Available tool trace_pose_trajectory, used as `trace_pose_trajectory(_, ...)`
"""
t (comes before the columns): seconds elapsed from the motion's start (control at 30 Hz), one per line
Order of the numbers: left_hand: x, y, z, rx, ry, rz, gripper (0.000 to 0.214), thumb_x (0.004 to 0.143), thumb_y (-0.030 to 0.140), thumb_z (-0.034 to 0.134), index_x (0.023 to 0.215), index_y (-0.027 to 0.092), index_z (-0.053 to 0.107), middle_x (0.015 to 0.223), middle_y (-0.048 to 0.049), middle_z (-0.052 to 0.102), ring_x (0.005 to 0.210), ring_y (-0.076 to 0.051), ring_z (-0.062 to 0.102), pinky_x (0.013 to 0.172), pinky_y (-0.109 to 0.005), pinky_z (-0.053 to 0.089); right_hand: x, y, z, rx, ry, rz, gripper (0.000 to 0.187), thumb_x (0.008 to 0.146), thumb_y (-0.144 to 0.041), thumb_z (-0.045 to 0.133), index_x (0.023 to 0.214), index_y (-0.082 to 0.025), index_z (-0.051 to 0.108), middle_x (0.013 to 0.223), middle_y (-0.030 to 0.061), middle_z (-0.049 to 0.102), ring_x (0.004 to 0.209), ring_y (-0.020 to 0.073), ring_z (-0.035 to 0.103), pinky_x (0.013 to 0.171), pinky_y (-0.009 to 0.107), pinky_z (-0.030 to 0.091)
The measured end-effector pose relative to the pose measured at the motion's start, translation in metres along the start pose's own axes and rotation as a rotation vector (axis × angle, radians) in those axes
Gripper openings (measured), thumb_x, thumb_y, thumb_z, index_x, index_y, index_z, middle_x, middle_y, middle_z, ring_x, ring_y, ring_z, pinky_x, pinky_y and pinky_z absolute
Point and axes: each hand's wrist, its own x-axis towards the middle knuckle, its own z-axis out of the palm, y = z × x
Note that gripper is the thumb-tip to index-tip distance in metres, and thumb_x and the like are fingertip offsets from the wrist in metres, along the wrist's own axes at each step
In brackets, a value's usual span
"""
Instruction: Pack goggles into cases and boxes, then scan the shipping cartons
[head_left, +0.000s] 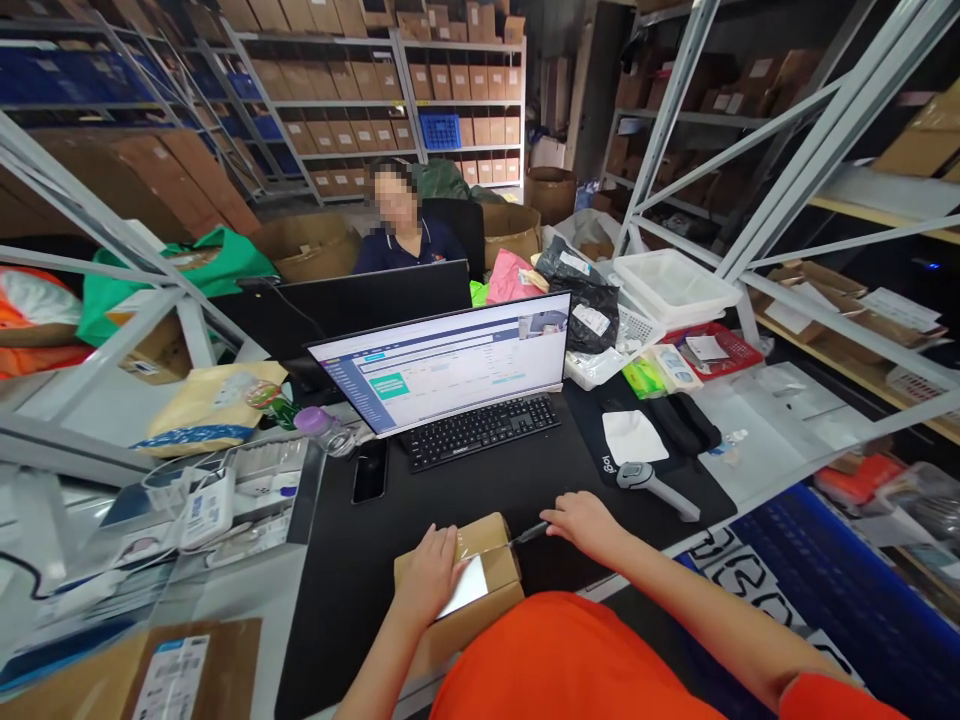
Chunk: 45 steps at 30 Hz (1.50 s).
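A small brown cardboard box (499, 590) with a white label (465, 586) on top sits at the front edge of the black desk mat. My left hand (433, 572) holds it from above, fingers pressed on its top beside the label. To the right of the box, my right hand (581, 522) is closed around a slim dark utility knife (531, 534). The thin tip points left and meets the taped seam near the box's right edge. My orange shirt hides part of the box's near side.
A monitor (450, 360), keyboard (484, 432) and phone (370, 471) are beyond the box. A barcode scanner (658, 490) lies at right, near a white paper (634, 438). Another labelled carton (225, 670) stands front left. Across the desk sits a person (420, 245).
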Motion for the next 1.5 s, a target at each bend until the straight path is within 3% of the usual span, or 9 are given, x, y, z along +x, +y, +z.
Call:
trace_pose_trajectory(0.23,0.003,0.014,-0.033,-0.026,-0.218,-0.143,0.045,0.102,0.037,0.039,0.128,0.01,0.063,0.121,-0.0171,0.072,0.117,-0.03,0.066,0.103,-0.044,0.053,0.018,0.036,-0.018,0.033,0.11,0.116,0.036,0.103,-0.037,0.047,0.128,-0.023,0.068,0.101,0.0113,0.07,0.097,0.0239,0.063,0.085,0.034,0.043)
trace_pose_trajectory(0.4,0.001,0.025,-0.074,-0.044,-0.487,-0.504,0.048,0.1,0.032,0.038,0.139,0.009,0.054,0.121,-0.0195,0.069,0.112,-0.029,0.066,0.094,-0.04,0.053,-0.004,0.047,-0.013,0.19,0.211,0.233,0.042,0.104,-0.043,0.038,0.126,-0.024,0.069,0.102,0.0094,0.071,0.099,0.0257,0.067,0.084,0.035,0.049)
trace_pose_trajectory(0.53,-0.017,0.012,-0.114,-0.015,-0.511,-0.837,0.063,0.1,0.031,0.028,0.155,0.0,0.025,0.107,-0.0219,0.07,0.096,-0.031,0.07,0.08,-0.037,0.052,-0.022,0.052,0.007,0.268,0.267,0.286,0.045,0.102,-0.049,0.038,0.121,-0.025,0.07,0.107,0.0096,0.072,0.103,0.0264,0.068,0.085,0.036,0.052)
trace_pose_trajectory(0.67,-0.027,-0.007,-0.14,-0.148,-0.493,-1.166,0.082,0.095,0.033,0.04,0.155,-0.008,0.004,0.099,-0.0252,0.073,0.095,-0.036,0.071,0.078,-0.039,0.05,-0.025,0.038,0.018,0.37,0.264,0.259,0.049,0.1,-0.058,0.038,0.12,-0.028,0.071,0.105,0.0086,0.073,0.1,0.0273,0.069,0.083,0.037,0.053)
trace_pose_trajectory(0.73,-0.028,-0.01,-0.141,-0.253,-0.458,-1.311,0.093,0.092,0.035,0.047,0.152,-0.015,-0.003,0.104,-0.0307,0.072,0.097,-0.038,0.071,0.078,-0.039,0.051,-0.022,0.016,0.019,0.452,0.284,0.23,0.053,0.099,-0.062,0.036,0.118,-0.028,0.072,0.105,0.0091,0.073,0.098,0.0278,0.069,0.083,0.038,0.053)
trace_pose_trajectory(0.83,-0.023,-0.001,-0.13,-0.391,-0.447,-1.423,0.103,0.091,0.04,0.05,0.144,-0.025,-0.008,0.092,-0.0297,0.074,0.075,-0.034,0.074,0.068,-0.036,0.053,-0.017,-0.03,0.022,0.644,0.261,0.214,0.063,0.1,-0.063,0.025,0.108,-0.023,0.073,0.086,0.0094,0.073,0.078,0.0242,0.068,0.073,0.035,0.051)
trace_pose_trajectory(1.0,-0.01,0.018,-0.11,-0.531,-0.379,-1.459,0.101,0.094,0.039,0.045,0.144,-0.022,-0.018,0.084,-0.0243,0.076,0.056,-0.027,0.072,0.058,-0.032,0.054,0.002,-0.086,0.039,0.836,-0.138,0.145,0.064,0.101,-0.063,0.024,0.088,-0.02,0.069,0.057,0.0002,0.061,0.055,0.0162,0.058,0.061,0.027,0.043)
trace_pose_trajectory(1.3,-0.01,0.018,-0.111,-0.585,-0.314,-1.482,0.098,0.094,0.038,0.044,0.149,-0.016,-0.016,0.088,-0.0284,0.075,0.049,-0.027,0.069,0.047,-0.033,0.051,0.007,-0.101,0.045,0.453,-0.364,0.09,0.024,0.097,-0.036,0.05,0.092,-0.021,0.068,0.091,0.0065,0.074,0.084,0.0209,0.068,0.066,0.026,0.037)
trace_pose_trajectory(1.5,-0.015,0.02,-0.111,-0.612,-0.301,-1.447,0.099,0.094,0.038,0.045,0.148,-0.017,-0.017,0.065,-0.016,0.072,0.044,-0.027,0.066,0.044,-0.032,0.049,-0.003,-0.115,0.031,0.312,-0.403,0.112,0.022,0.096,-0.035,0.051,0.099,-0.022,0.068,0.096,0.0135,0.075,0.089,0.0291,0.071,0.067,0.03,0.039)
